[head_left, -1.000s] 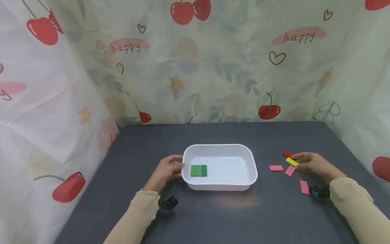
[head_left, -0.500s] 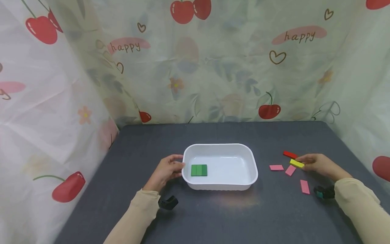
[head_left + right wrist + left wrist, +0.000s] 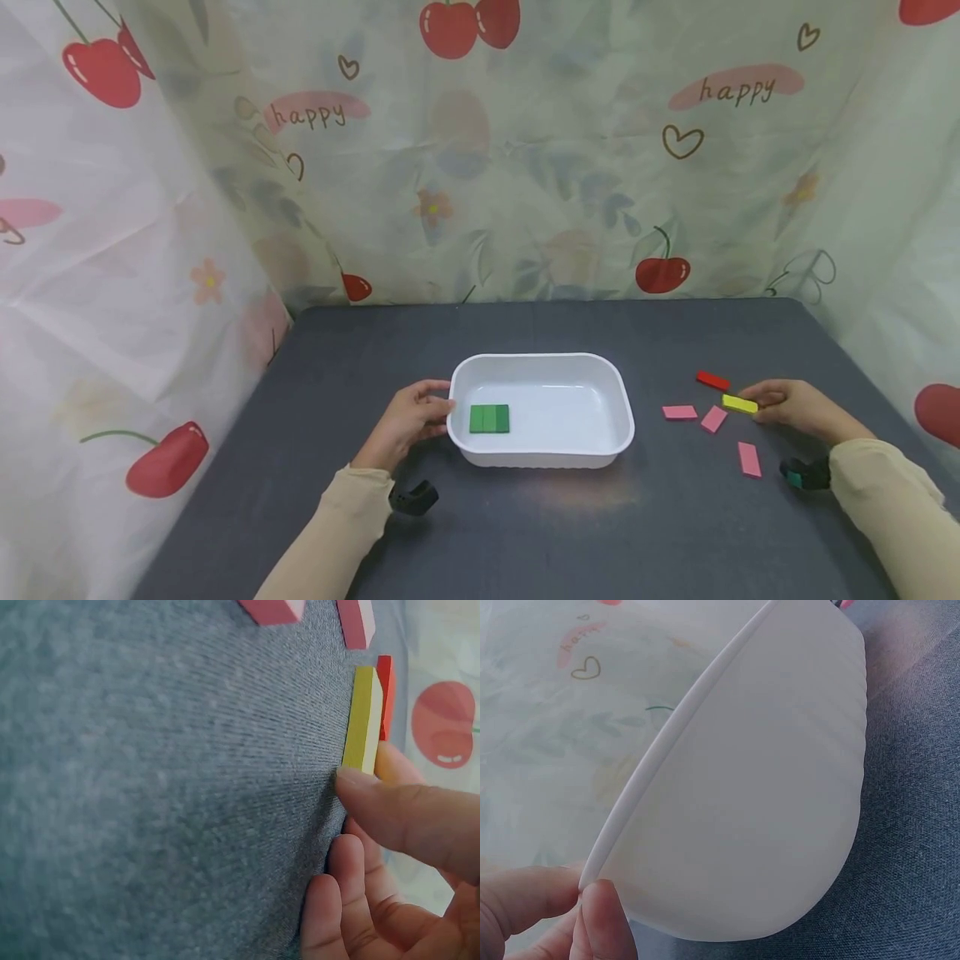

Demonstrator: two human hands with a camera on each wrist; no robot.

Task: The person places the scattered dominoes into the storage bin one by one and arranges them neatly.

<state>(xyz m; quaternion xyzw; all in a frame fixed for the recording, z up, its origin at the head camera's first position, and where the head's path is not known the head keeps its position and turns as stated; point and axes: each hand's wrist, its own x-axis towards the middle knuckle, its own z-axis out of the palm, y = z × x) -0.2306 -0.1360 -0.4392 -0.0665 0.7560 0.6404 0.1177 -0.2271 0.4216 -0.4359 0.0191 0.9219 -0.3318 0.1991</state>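
A yellow block [image 3: 739, 404] is pinched at its right end between the thumb and fingers of my right hand [image 3: 799, 408]; the right wrist view shows the yellow block [image 3: 361, 720] up close. Just beyond it lies a red block [image 3: 712, 381]. My left hand [image 3: 408, 421] holds the left rim of a white plastic basin [image 3: 555, 460], its thumb and fingers on the edge in the left wrist view. Inside the basin, on its left side, several green blocks [image 3: 490, 419] sit side by side.
Three pink blocks lie on the dark table [image 3: 525, 542]: one pink block [image 3: 679, 412] nearest the basin, another pink block [image 3: 714, 419] beside the yellow one, and a third pink block [image 3: 749, 460] nearer the front. A patterned curtain [image 3: 525, 183] hangs behind.
My right hand has moved a little to the right with the yellow block, which has turned more level and come away from the red block. The left hand and basin have stayed put.
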